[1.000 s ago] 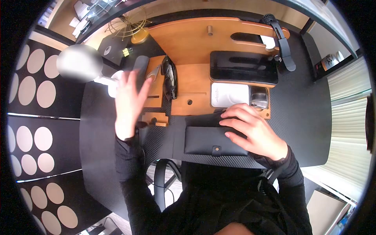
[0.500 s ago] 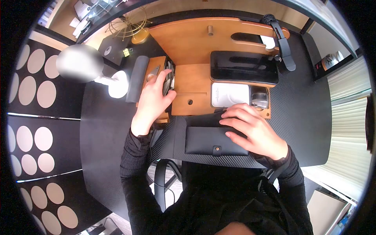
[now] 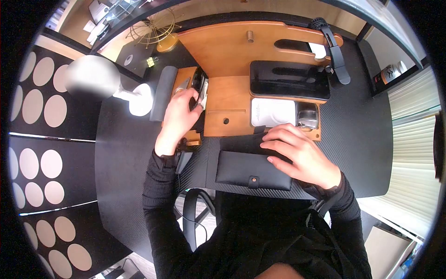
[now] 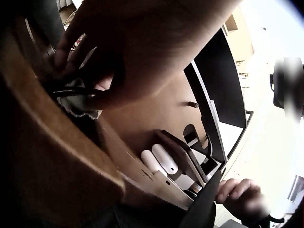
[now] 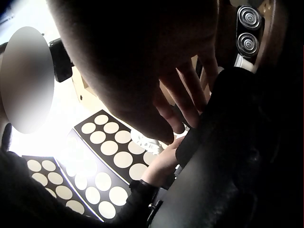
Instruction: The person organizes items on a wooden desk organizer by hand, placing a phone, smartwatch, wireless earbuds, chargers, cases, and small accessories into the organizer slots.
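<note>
Two hands work at our black desk (image 3: 362,139). Nearest us, our right hand (image 3: 299,156) lies flat, fingers straight, on a black pouch (image 3: 251,169) lying crosswise. Farther left, our left hand (image 3: 179,116) pinches dark eyeglasses (image 3: 200,86), upright in the wooden organizer (image 3: 232,56), long axis pointing away.

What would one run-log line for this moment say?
left hand: grips dark item in wooden organizer | right hand: rests on black pouch

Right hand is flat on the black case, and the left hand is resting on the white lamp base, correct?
Not quite. The right hand is on the black case, but the left hand grips dark items in the wooden organizer, beside the white lamp base; see the head view.
</note>
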The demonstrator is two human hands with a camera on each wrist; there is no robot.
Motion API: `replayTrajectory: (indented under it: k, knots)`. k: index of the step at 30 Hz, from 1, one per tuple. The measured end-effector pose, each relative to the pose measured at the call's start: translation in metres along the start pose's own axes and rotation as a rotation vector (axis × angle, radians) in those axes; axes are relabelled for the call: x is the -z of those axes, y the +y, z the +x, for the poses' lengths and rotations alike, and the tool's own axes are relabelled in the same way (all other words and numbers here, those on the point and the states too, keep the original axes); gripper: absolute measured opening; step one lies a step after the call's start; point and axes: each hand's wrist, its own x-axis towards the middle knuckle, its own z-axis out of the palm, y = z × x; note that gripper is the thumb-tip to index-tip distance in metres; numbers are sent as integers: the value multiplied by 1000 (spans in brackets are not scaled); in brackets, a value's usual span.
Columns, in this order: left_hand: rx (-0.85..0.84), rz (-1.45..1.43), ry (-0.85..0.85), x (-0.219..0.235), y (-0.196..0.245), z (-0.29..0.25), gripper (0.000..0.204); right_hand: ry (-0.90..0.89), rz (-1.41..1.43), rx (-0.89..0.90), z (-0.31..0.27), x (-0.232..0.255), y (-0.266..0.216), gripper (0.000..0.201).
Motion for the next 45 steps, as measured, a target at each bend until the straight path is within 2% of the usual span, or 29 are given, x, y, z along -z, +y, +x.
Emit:
replayTrajectory:
  k: [5, 11, 13, 14, 15, 16, 17, 19, 21, 23, 24, 27, 28, 30, 31, 32, 33, 34, 35, 37, 39, 41, 43, 45]
  knots:
    - [-20, -117, -9, 23, -2, -3, 14, -1, -5, 1, 0, 2, 0, 27]
    - [75, -590, -223, 81, 19, -22, 9, 7, -25, 13, 0, 4, -3, 25]
    - [55, -783, -248, 92, 41, -33, 12, 4, -5, 55, 0, 5, -3, 30]
    - [134, -883, -302, 97, 59, -39, 16, 4, -5, 54, 1, 5, -6, 30]
    - [96, -973, -327, 89, 65, -45, 19, 49, 135, 22, 2, 5, -12, 34]
    - [39, -971, -374, 79, 75, -48, 18, 94, 273, -11, 2, 4, -15, 38]
    - [-20, -970, -421, 69, 86, -48, 18, 91, 271, -16, 2, 3, -16, 38]
    - [-189, -768, -460, 55, 99, -46, 16, 206, 331, 27, 2, 1, -16, 46]
    - [-224, -727, -457, 47, 114, -49, 15, 232, 308, 18, 2, 2, -16, 46]
    - [-202, -829, -450, 32, 118, -55, 14, 296, 238, 22, 0, -1, -16, 41]
    - [-137, -850, -520, 29, 120, -57, 13, 323, 159, 68, 0, -1, -12, 31]
    - [-232, -818, -456, 14, 125, -60, 19, 285, 83, -17, -5, 2, -13, 21]
    - [-232, -817, -459, 13, 125, -60, 19, 329, 75, -33, -4, 2, -14, 15]
    - [-96, -846, -506, 12, 124, -59, 27, 361, 46, -31, -3, 3, -13, 14]
    - [-98, -847, -507, 10, 123, -59, 27, 389, 16, -25, -3, 4, -13, 12]
    - [-143, -810, -467, 6, 122, -59, 35, 389, 15, -26, -3, 5, -14, 12]
    - [-187, -774, -425, 4, 121, -59, 42, 422, 139, -110, -3, 6, -17, 11]
    - [-187, -774, -425, 4, 123, -60, 42, 454, 265, -195, -3, 7, -18, 10]
    - [-159, -780, -451, 4, 125, -61, 48, 453, 264, -195, -3, 7, -17, 10]
    - [-130, -788, -477, 2, 126, -64, 54, 568, 264, -85, -5, 6, -13, 11]
    - [-179, -808, -489, -1, 125, -65, 61, 584, 234, -18, -6, 9, -13, 12]
    - [-170, -751, -510, 4, 122, -63, 64, 721, 145, 91, -6, 8, -13, 11]
    - [-295, -557, -526, 6, 119, -61, 66, 712, 109, 67, -3, 9, -13, 15]
    - [-325, -548, -505, 3, 118, -60, 61, 460, 70, 159, 0, 12, -6, 19]
